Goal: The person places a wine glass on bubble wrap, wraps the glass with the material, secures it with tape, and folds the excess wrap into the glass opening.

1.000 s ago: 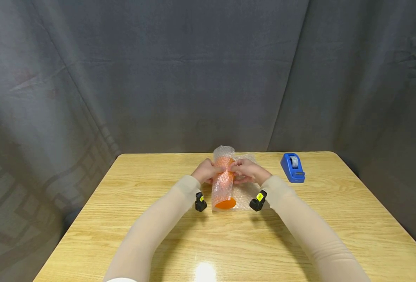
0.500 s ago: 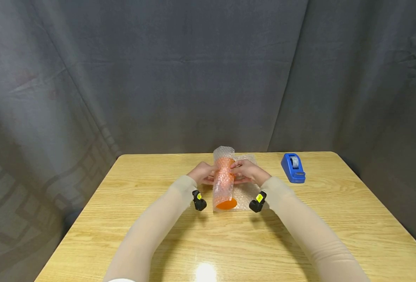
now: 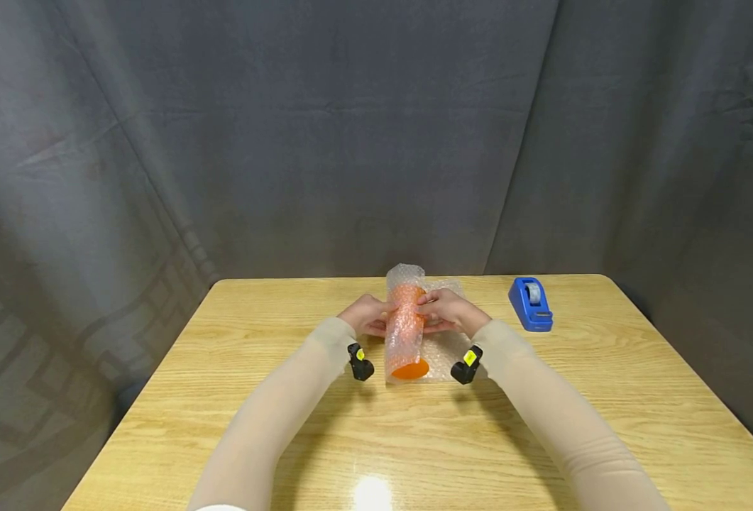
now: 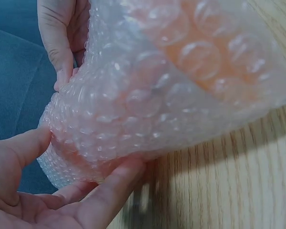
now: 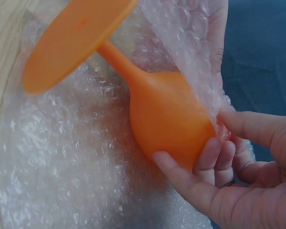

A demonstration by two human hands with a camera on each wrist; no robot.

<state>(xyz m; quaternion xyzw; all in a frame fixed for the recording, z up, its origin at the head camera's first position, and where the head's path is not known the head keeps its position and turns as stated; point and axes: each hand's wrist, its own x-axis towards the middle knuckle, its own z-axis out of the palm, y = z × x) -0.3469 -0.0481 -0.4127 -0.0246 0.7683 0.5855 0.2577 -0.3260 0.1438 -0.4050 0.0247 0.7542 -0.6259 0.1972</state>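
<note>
An orange wine glass [image 5: 169, 109] lies on its side on a sheet of bubble wrap [image 5: 62, 152], its round foot towards me. One flap of the wrap [image 3: 407, 330] is folded over the glass from the left. My left hand [image 3: 370, 314] holds the wrapped bowl from the left, thumb and fingers [image 4: 117, 191] on either side of it. From the right, my right hand [image 3: 446, 310] pinches the flap's edge between thumb and fingers, with a fingertip touching the bare bowl. In the left wrist view the bubble wrap [image 4: 128, 100] hides most of the glass.
A blue tape dispenser [image 3: 531, 305] with a roll of clear tape stands at the back right of the wooden table [image 3: 414, 447]. A dark grey curtain [image 3: 363, 142] hangs right behind the table's far edge.
My left hand has shifted slightly left, and its thumb has drawn back from the top of the wrap to its left side. The right hand stays at the flap's edge.
</note>
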